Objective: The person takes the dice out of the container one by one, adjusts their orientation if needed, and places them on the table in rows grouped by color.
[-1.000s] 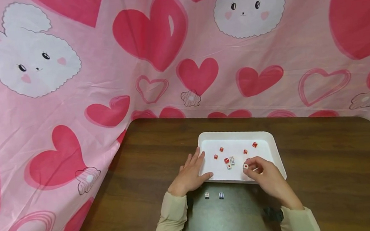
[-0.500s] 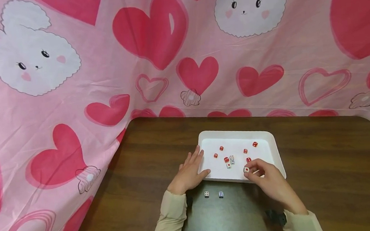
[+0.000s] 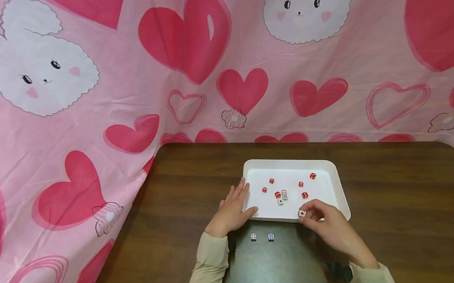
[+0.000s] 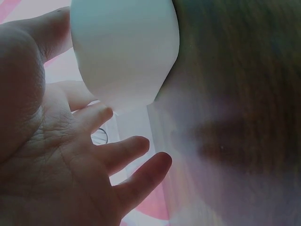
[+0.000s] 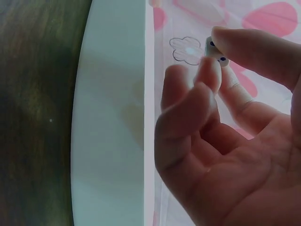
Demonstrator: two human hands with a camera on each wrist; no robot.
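My right hand [image 3: 331, 225] pinches a white die [image 3: 302, 213] between thumb and fingers, over the near edge of the white tray [image 3: 339, 194]. In the right wrist view the pinched die [image 5: 216, 51] shows dark pips, and the tray wall stands beside the hand. With fingers spread, my left hand [image 3: 229, 212] rests at the tray's left end. Inside the tray lie several red dice, one of them a red die [image 3: 304, 195] near the right hand. A red die [image 3: 278, 195] and white dice [image 3: 284, 194] sit close together near the middle.
Two white dice, a left die [image 3: 253, 237] and a right die [image 3: 271, 237], lie on the brown wooden table [image 3: 197, 171] in front of the tray. A pink curtain [image 3: 130, 78] with hearts and rabbits hangs behind and to the left of the table.
My right hand has moved toward the tray's near edge with the white die, uncovering a red die behind it. The left hand stays at the tray's left end.
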